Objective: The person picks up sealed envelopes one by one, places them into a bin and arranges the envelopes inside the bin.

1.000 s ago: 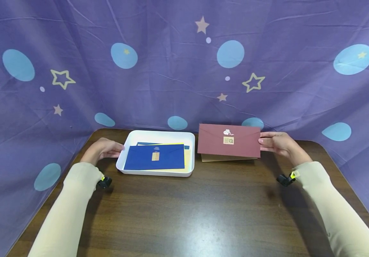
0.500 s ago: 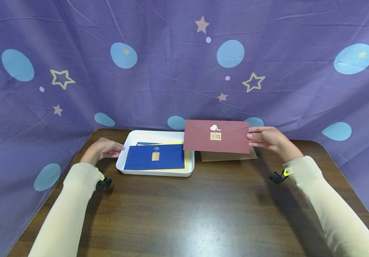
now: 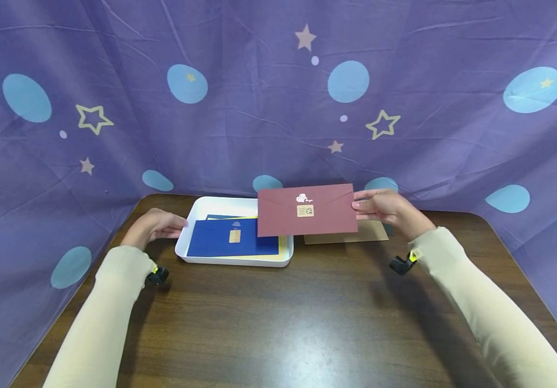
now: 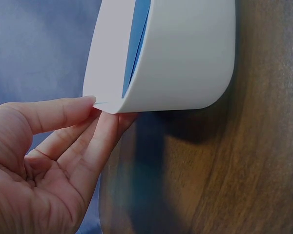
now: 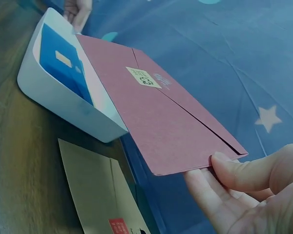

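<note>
My right hand (image 3: 386, 207) pinches the right end of a dark red envelope (image 3: 306, 221), thumb on top and fingers beneath. The envelope has a pale sticker and a white print, and its left part overlaps the right side of a white tray (image 3: 220, 205). With thumb and fingertips, my left hand (image 4: 53, 151) pinches the tray's left rim. Inside the tray lies a blue envelope (image 3: 215, 242) on top of a yellow one (image 3: 284, 247). On the table to the right, a brown kraft envelope (image 5: 95, 185) is partly hidden under the red one in the head view.
A dark wooden table (image 3: 269, 318) carries everything, its far edge up against a purple curtain (image 3: 259, 108) with stars and blue spots. A strip of another blue piece (image 3: 216, 216) shows at the back of the tray.
My right hand has carried the red envelope leftward, from above the brown envelope to partly over the tray. More of the brown envelope now shows. The left hand and tray have stayed put.
</note>
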A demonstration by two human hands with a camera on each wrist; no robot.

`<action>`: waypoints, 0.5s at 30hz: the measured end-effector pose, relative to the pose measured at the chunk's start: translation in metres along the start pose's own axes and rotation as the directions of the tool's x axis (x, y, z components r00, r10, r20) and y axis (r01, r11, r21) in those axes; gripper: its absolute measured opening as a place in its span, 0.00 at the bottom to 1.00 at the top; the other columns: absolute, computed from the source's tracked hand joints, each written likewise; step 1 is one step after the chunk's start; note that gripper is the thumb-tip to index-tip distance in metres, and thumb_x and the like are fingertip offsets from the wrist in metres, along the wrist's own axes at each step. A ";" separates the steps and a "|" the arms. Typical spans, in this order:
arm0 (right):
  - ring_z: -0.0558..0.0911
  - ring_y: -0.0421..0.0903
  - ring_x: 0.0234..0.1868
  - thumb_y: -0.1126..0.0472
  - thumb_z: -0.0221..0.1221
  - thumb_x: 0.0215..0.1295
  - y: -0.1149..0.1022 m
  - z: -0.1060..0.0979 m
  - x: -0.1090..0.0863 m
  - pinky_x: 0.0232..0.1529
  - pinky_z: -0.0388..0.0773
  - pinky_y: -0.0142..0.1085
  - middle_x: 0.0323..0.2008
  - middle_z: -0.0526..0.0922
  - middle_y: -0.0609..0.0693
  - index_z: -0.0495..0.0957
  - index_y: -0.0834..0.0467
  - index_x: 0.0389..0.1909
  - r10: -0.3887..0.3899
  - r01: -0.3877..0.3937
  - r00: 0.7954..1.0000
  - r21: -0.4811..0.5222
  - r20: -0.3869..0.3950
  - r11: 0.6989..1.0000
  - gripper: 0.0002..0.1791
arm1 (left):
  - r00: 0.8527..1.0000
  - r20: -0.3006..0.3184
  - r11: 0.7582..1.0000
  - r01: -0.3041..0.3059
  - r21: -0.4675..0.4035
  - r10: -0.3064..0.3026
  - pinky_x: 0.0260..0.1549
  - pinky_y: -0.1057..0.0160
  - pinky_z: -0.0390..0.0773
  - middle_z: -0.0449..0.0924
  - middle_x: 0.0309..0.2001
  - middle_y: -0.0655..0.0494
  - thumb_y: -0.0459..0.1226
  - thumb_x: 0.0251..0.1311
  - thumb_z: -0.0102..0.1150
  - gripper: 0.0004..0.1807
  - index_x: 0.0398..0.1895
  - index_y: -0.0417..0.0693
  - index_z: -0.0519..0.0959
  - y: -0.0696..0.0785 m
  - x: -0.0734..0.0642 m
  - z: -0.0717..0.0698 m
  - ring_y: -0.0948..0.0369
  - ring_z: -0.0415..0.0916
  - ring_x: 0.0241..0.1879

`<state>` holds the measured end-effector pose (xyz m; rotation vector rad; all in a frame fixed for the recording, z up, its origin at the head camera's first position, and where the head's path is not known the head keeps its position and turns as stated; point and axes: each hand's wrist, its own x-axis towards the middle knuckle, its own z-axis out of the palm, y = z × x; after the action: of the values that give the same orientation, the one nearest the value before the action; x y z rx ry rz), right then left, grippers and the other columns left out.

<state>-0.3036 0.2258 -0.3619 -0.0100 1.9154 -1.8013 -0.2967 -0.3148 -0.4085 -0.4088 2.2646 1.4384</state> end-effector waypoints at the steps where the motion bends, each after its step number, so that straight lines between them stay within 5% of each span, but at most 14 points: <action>1: 0.88 0.38 0.35 0.74 0.51 0.75 -0.001 0.003 0.001 0.43 0.89 0.32 0.30 0.87 0.43 0.67 0.68 0.63 0.005 -0.005 1.000 -0.002 0.002 1.000 0.18 | 1.000 -0.001 1.000 0.000 0.000 0.000 0.38 0.70 0.89 0.83 0.24 0.62 0.30 0.67 0.61 0.07 0.43 0.34 0.79 0.000 0.000 0.000 0.69 0.81 0.27; 5: 0.88 0.40 0.34 0.74 0.52 0.74 -0.002 0.013 0.006 0.42 0.90 0.33 0.30 0.87 0.44 0.71 0.66 0.57 0.023 -0.023 1.000 -0.010 0.007 1.000 0.14 | 1.000 -0.003 1.000 0.003 0.000 -0.003 0.37 0.70 0.88 0.82 0.24 0.62 0.31 0.66 0.61 0.07 0.43 0.35 0.79 0.000 0.000 -0.001 0.69 0.81 0.27; 15: 0.87 0.40 0.31 0.75 0.51 0.73 -0.001 0.031 0.014 0.42 0.90 0.33 0.28 0.86 0.43 0.65 0.73 0.65 0.038 -0.039 0.999 -0.059 -0.022 0.998 0.21 | 1.000 0.003 1.000 0.003 -0.012 -0.002 0.36 0.71 0.88 0.83 0.25 0.62 0.31 0.67 0.61 0.09 0.46 0.33 0.79 -0.001 0.000 -0.001 0.69 0.82 0.27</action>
<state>-0.3054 0.1920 -0.3656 0.0256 1.9696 -1.7256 -0.2968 -0.3157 -0.4088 -0.4126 2.2532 1.4510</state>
